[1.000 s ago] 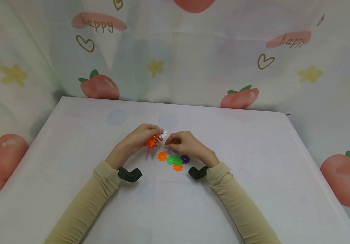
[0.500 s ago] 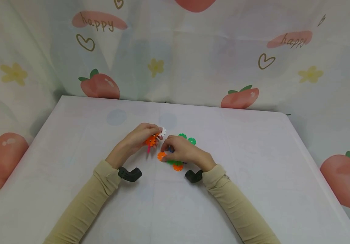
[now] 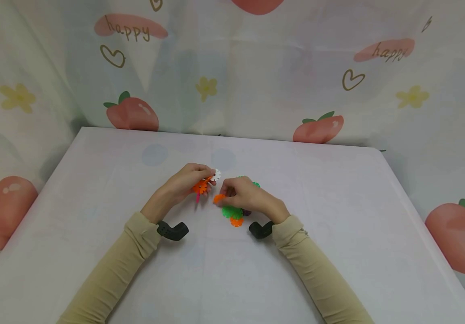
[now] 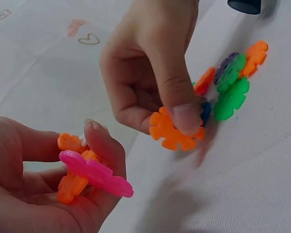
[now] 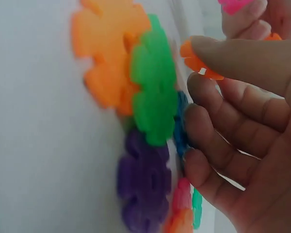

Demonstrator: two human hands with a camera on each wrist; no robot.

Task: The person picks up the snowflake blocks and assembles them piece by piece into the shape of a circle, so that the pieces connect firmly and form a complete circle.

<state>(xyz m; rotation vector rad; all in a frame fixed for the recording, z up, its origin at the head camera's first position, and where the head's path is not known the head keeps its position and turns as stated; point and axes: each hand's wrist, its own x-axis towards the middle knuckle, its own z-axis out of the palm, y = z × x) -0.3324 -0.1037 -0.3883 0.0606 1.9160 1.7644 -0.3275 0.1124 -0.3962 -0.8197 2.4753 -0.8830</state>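
Observation:
My left hand (image 3: 188, 181) grips a cluster of joined plastic snowflake discs. In the left wrist view a pink disc (image 4: 97, 174) stands across orange discs (image 4: 72, 187) in that palm. A white disc (image 3: 216, 174) pokes out beyond the thumb in the head view. My right hand (image 3: 244, 192) pinches a single orange snowflake disc (image 4: 172, 130) between thumb and fingers, apart from the cluster. Below and beside the right hand lie green discs (image 4: 231, 98), a purple disc (image 5: 144, 182), a blue disc (image 5: 182, 121) and another orange disc (image 3: 236, 221).
More green discs (image 3: 257, 184) lie behind the right hand, partly hidden by it. Pink and orange pieces (image 5: 182, 213) show low in the right wrist view. A white cloth covers the table (image 3: 216, 279), and a printed curtain (image 3: 257, 81) hangs behind it.
My right hand has come down to the loose orange disc, pinched it and lifted it slightly to the right. The left hand keeps its cluster almost still.

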